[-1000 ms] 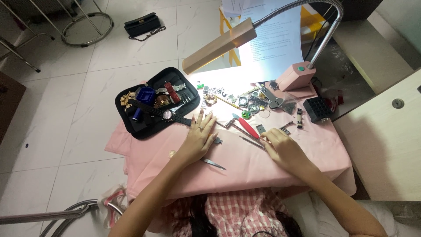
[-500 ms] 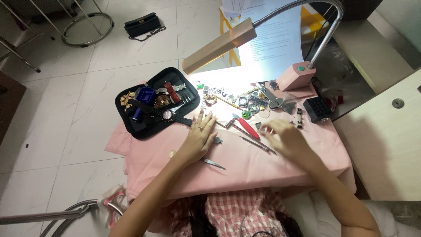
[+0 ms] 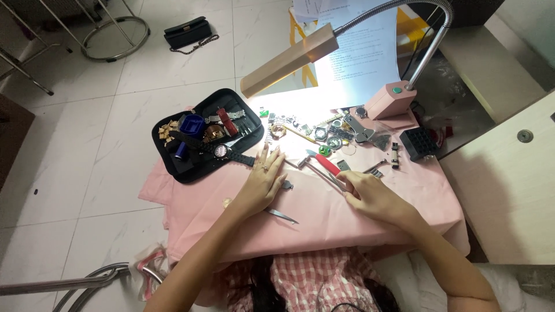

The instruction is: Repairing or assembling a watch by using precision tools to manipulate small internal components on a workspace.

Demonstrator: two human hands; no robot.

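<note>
working at a small table draped in a pale pink cloth (image 3: pixel 324 214), a person rests the left hand (image 3: pixel 263 184) flat on the fabric, fingers spread and straight, holding nothing; a small dark metal part (image 3: pixel 287 185) lies just beside its fingertips and a slim silver pair of tweezers (image 3: pixel 282 215) lies near the heel of the palm. the right hand (image 3: pixel 370 193) sits curled, fingers bent down onto the end of a thin silver metal tool (image 3: pixel 324 173) that runs up-left across the cloth; whether the fingers actually pinch it cannot be told. just beside that tool lies a small red-handled hammer (image 3: pixel 324 163). to the left, an open black zip case (image 3: pixel 202 136) holds a blue cup, brass pieces and a black-strapped wristwatch (image 3: pixel 222 151) at its near edge. a pink gooseneck desk lamp (image 3: pixel 393 101) with a long tan head lights a scatter of small watch parts and rings (image 3: pixel 324 133) at the table's far side, with a black studded block (image 3: pixel 419 143) to the right.
</note>
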